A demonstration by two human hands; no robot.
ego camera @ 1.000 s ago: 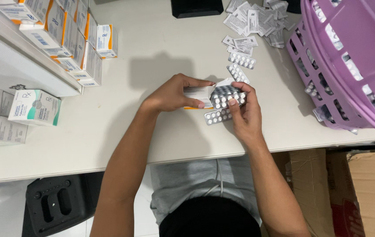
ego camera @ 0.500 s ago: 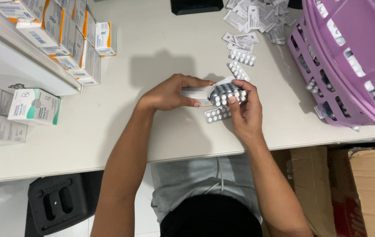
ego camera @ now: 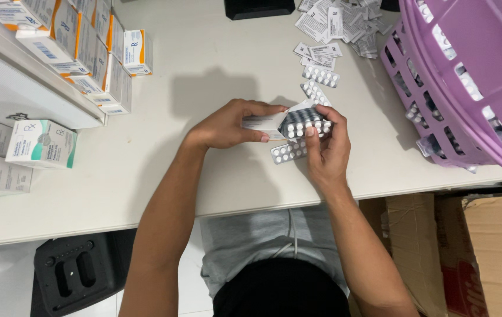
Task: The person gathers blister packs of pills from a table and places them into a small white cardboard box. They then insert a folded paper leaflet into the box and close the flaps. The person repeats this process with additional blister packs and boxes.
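White table (ego camera: 215,64). Small white box (ego camera: 262,122), silver pill strips (ego camera: 304,124) dotted with rows of white pills. Same silver-and-white pattern seen on loose strip (ego camera: 288,152) and strips (ego camera: 320,75) further back. Basket (ego camera: 468,70) coloured lilac-purple, slotted walls. Stacked boxes (ego camera: 86,47) marked white with orange bands; one box (ego camera: 40,144) white with teal. Leaflets (ego camera: 339,23) white, grey print. Cardboard cartons (ego camera: 474,252) brown.

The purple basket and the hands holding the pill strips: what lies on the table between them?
In the head view, the white table is bare between the purple basket and the right hand. Loose pill strips lie farther up.
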